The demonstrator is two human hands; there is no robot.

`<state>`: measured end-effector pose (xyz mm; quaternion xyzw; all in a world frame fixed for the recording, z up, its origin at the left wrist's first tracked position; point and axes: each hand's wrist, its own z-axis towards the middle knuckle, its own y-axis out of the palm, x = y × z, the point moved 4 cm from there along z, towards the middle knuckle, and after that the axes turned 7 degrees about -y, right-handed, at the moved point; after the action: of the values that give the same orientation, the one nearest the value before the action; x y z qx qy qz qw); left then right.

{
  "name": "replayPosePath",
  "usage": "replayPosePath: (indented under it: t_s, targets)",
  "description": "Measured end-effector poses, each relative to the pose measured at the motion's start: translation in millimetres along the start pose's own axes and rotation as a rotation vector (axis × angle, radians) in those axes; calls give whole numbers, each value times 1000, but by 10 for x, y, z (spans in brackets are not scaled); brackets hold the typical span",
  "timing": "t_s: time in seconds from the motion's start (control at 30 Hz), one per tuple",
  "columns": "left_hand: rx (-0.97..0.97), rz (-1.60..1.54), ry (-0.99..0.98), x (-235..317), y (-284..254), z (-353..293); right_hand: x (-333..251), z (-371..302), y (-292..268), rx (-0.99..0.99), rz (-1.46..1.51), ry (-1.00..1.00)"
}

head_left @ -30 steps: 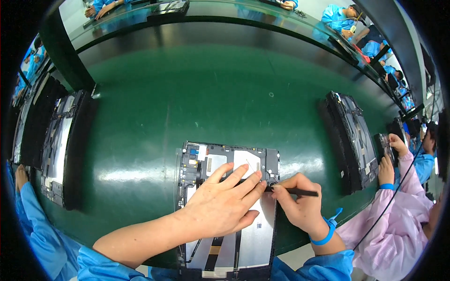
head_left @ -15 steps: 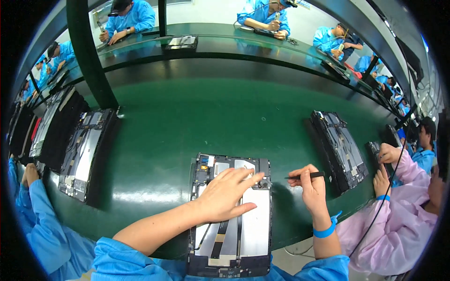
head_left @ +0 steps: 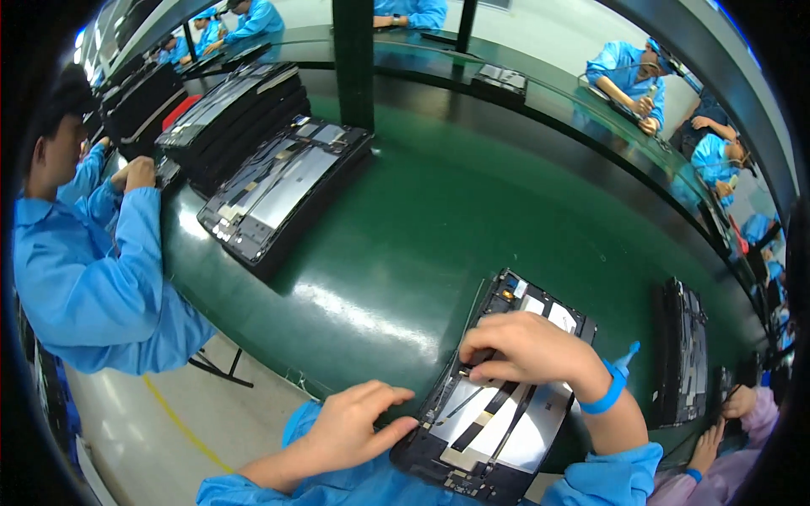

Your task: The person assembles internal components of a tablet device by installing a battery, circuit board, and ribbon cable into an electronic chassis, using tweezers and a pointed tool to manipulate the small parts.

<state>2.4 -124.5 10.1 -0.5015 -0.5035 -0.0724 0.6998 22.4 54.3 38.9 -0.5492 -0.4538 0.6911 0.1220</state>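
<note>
An opened tablet (head_left: 540, 420) lies slanted at the green table's near edge, its silver panels, dark ribbon cables and black frame exposed. My right hand (head_left: 531, 347), with a blue band on the wrist, reaches over it. Its fingers curl down in a pinch at the tablet's left side, and whatever they hold is hidden beneath them. Beside the tablet's lower left edge is my left hand (head_left: 354, 423), thumb and forefinger apart, the thumb tip at the frame.
Stacks of similar opened tablets (head_left: 283, 185) stand on the left, beside a co-worker in blue (head_left: 93, 278). Another stack (head_left: 685, 354) is on the right, near a person in pink (head_left: 742, 447). A dark post (head_left: 353, 67) rises at the table's far side.
The view has turned left. My left hand has left the tablet's top for its lower left edge. My right hand has come over the tablet; its thin black tool no longer shows.
</note>
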Motion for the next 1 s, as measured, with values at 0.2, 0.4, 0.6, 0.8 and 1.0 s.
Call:
replayPosePath:
  t_s: [0.2, 0.4, 0.6, 0.8, 1.0]
  targets:
    - [6, 35, 69, 38, 126, -42, 164, 453, 127, -444, -96, 34]
    - [5, 53, 104, 54, 171, -48, 154, 576, 141, -583, -45, 91]
    - [-3, 112, 120, 85, 199, -20, 260, 535, 97, -524, 27, 154]
    - [79, 271, 251, 74, 231, -101, 16, 389, 49, -283, -105, 3]
    - [128, 397, 360, 101, 259, -130, 7, 108, 176, -52, 94, -89]
